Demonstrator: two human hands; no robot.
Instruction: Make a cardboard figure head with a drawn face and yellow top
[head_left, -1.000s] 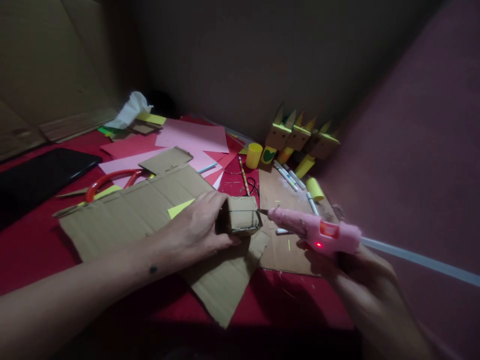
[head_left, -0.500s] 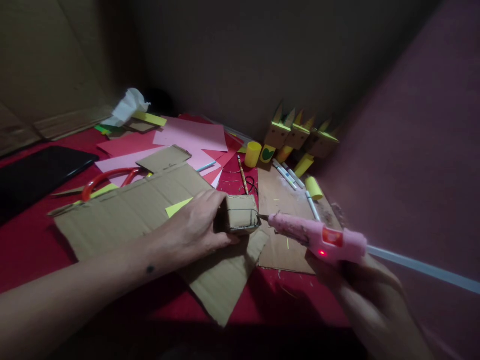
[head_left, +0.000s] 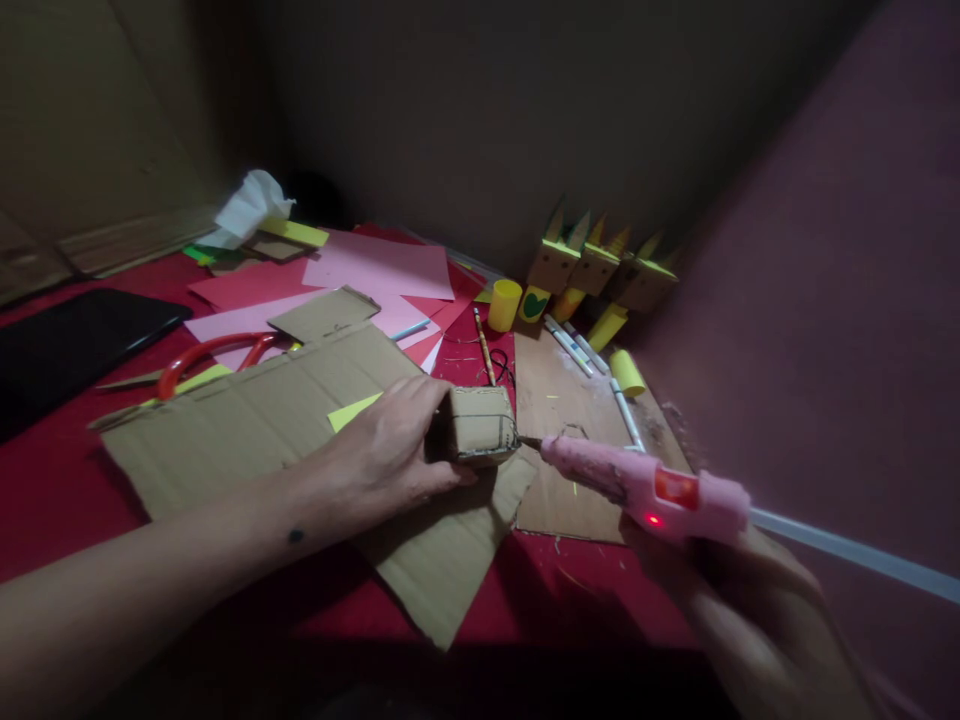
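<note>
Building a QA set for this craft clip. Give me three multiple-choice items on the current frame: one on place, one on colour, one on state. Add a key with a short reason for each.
1. Where does the small cardboard box sit?
A. on the large cardboard sheet
B. on the black tablet
C. inside the yellow cup

2. What colour is the glue gun?
A. blue
B. pink
C. black

3. What state is the glue gun in?
A. lying unheld on the table
B. held in the right hand, red light lit
C. held in the left hand, light off

Key:
1 A: the box rests on the sheet's right part, with the left hand gripping its side.
2 B: its body is plainly pink.
3 B: the right hand grips it, nozzle near the box's edge, and a red lamp glows on its side.
</note>
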